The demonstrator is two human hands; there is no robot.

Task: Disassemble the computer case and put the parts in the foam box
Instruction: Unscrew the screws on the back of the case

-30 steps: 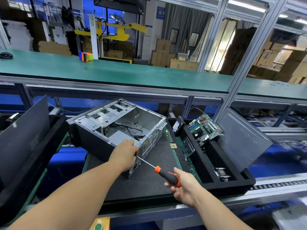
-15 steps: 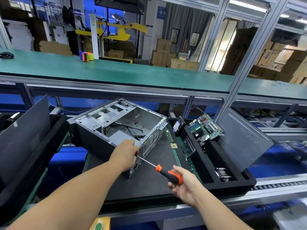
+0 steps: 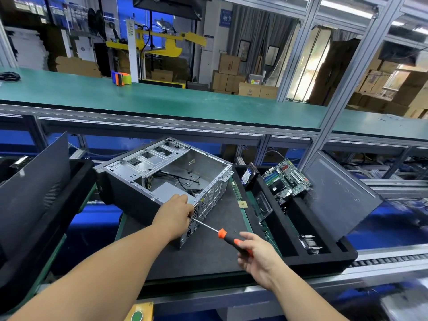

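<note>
An open grey computer case (image 3: 129, 188) lies on its side on a black mat, a few cables and a grey power supply inside. My left hand (image 3: 174, 213) grips the case's near rear corner. My right hand (image 3: 259, 257) holds the orange-and-black screwdriver (image 3: 228, 238) by its handle; the shaft points at the rear panel beside my left hand, the tip hidden behind it. To the right stands the black foam box (image 3: 324, 259), holding a green motherboard (image 3: 287, 179), a hard drive (image 3: 247, 177) and a metal heatsink (image 3: 310, 244).
A grey side panel (image 3: 340, 193) leans against the foam box's right side. A memory stick (image 3: 236, 191) and a small CPU chip (image 3: 243, 204) lie on the mat. Another foam box with a panel (image 3: 34, 188) stands at left. A green shelf (image 3: 162, 98) runs behind.
My right hand has shifted a little on the screwdriver handle, its fingers re-gripping. My left hand and the case have stayed put.
</note>
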